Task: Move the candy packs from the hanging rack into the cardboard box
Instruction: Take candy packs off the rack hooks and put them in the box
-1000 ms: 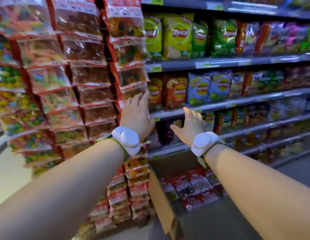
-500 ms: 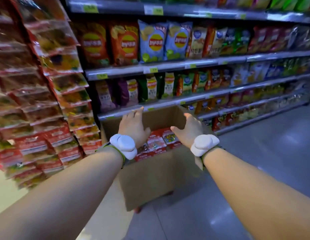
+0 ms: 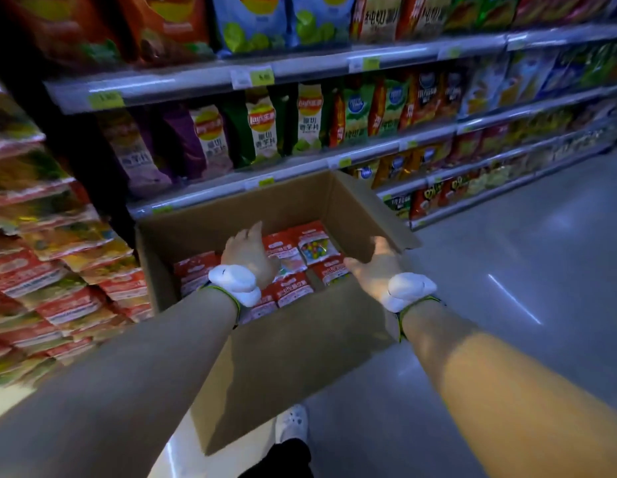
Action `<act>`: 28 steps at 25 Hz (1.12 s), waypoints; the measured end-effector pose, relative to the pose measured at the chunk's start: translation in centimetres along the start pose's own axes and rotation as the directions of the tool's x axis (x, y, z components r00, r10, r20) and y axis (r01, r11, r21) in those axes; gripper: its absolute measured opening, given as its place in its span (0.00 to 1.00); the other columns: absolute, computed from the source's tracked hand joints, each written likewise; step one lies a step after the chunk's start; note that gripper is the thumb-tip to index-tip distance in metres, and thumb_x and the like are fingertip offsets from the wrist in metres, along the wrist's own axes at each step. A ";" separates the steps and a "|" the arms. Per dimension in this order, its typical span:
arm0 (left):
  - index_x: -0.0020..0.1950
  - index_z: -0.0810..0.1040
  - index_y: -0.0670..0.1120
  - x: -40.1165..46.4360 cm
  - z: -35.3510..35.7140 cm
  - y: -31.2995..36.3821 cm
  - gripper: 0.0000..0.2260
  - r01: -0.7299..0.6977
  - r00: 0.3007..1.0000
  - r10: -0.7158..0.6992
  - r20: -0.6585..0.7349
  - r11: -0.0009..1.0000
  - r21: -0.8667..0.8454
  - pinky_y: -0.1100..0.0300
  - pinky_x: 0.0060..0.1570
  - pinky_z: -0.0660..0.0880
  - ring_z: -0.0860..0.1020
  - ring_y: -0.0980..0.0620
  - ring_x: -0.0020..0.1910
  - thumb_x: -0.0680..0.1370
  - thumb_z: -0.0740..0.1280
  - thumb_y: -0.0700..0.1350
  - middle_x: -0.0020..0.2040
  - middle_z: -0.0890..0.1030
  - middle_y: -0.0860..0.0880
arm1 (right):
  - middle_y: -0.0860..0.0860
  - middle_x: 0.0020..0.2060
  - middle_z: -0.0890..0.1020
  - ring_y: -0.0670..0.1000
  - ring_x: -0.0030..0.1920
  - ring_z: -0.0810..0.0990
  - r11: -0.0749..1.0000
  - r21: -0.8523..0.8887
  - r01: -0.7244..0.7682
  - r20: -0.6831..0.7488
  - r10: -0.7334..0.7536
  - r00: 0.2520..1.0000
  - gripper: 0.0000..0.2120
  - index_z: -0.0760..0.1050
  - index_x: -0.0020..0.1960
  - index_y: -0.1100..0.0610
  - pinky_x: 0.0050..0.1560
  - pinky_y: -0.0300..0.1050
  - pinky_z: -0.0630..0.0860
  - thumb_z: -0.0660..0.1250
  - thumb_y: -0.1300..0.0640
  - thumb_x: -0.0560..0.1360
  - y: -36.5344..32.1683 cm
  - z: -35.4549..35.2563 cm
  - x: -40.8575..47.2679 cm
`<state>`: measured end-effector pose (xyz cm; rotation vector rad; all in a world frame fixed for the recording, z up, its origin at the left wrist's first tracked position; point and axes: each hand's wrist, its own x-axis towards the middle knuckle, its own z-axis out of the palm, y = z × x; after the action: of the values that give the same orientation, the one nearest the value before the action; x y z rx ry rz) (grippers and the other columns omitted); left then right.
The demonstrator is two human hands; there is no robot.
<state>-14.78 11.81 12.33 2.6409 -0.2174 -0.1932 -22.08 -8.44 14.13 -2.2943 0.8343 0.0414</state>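
Head view: both hands hover over the open cardboard box (image 3: 282, 367). The left hand (image 3: 246, 257) and right hand (image 3: 374, 267) show loosely spread fingers, each grip apparently empty. Several candy packs (image 3: 312, 248) already lie inside the box. Many more still hang on the hanging rack (image 3: 51, 263) at left, so most of the job seems left.

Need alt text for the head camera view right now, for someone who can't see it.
Both hands, left hand and right hand, reach empty over an open cardboard box on a shop floor, with red candy packs lying inside. The hanging rack of candy packs stands at left; snack shelves run behind.
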 end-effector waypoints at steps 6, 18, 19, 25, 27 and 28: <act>0.78 0.57 0.44 7.1 3.9 0.7 0.36 0.062 0.989 -0.054 0.137 0.997 -0.054 0.50 0.64 0.70 0.71 0.37 0.66 0.75 0.69 0.51 0.66 0.74 0.39 | 0.57 0.67 0.72 0.56 0.67 0.71 0.998 -0.016 -0.064 0.050 0.065 0.997 0.33 0.62 0.73 0.58 0.65 0.45 0.66 0.70 0.50 0.73 1.3 1.0 7.5; 0.77 0.59 0.46 12.2 9.3 -1.7 0.32 0.488 0.865 -0.459 0.202 0.863 -0.132 0.53 0.61 0.74 0.75 0.41 0.64 0.76 0.67 0.54 0.70 0.73 0.44 | 0.56 0.52 0.81 0.59 0.55 0.80 0.989 -0.055 -0.135 0.381 0.145 0.913 0.22 0.74 0.60 0.59 0.60 0.50 0.74 0.68 0.46 0.73 2.9 5.0 21.1; 0.77 0.59 0.46 12.4 9.9 -1.9 0.32 0.536 0.838 -0.506 0.205 0.833 -0.136 0.52 0.61 0.75 0.76 0.41 0.63 0.76 0.66 0.56 0.69 0.75 0.44 | 0.55 0.48 0.82 0.58 0.52 0.81 0.991 -0.057 -0.122 0.433 0.134 0.891 0.18 0.76 0.55 0.58 0.58 0.51 0.76 0.68 0.46 0.73 3.1 5.7 22.2; 0.74 0.62 0.43 15.6 14.0 -0.6 0.29 0.712 0.702 -0.679 0.214 0.669 -0.214 0.52 0.59 0.76 0.78 0.41 0.59 0.77 0.66 0.53 0.64 0.78 0.43 | 0.51 0.37 0.79 0.56 0.44 0.79 0.995 -0.062 -0.083 0.604 0.104 0.790 0.09 0.72 0.39 0.52 0.47 0.45 0.73 0.66 0.50 0.76 2.4 9.6 29.0; 0.73 0.64 0.42 17.1 15.3 0.0 0.27 0.721 0.693 -0.685 0.225 0.659 -0.214 0.53 0.58 0.76 0.78 0.41 0.58 0.77 0.66 0.51 0.62 0.79 0.43 | 0.55 0.44 0.82 0.60 0.49 0.80 0.996 -0.068 -0.062 0.642 0.091 0.761 0.08 0.76 0.43 0.54 0.46 0.45 0.70 0.65 0.50 0.76 2.3 11.1 30.9; 0.71 0.65 0.41 18.2 16.3 0.0 0.25 0.731 0.683 -0.688 0.245 0.646 -0.220 0.53 0.55 0.76 0.79 0.40 0.56 0.78 0.66 0.50 0.61 0.79 0.42 | 0.57 0.50 0.82 0.61 0.53 0.80 0.995 -0.077 -0.066 0.653 0.101 0.751 0.10 0.78 0.50 0.57 0.48 0.45 0.70 0.65 0.50 0.77 2.5 12.3 32.0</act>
<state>0.16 1.01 -3.73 2.2556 0.7856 -0.6206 4.19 -20.02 -4.71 -2.0496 0.5516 0.8741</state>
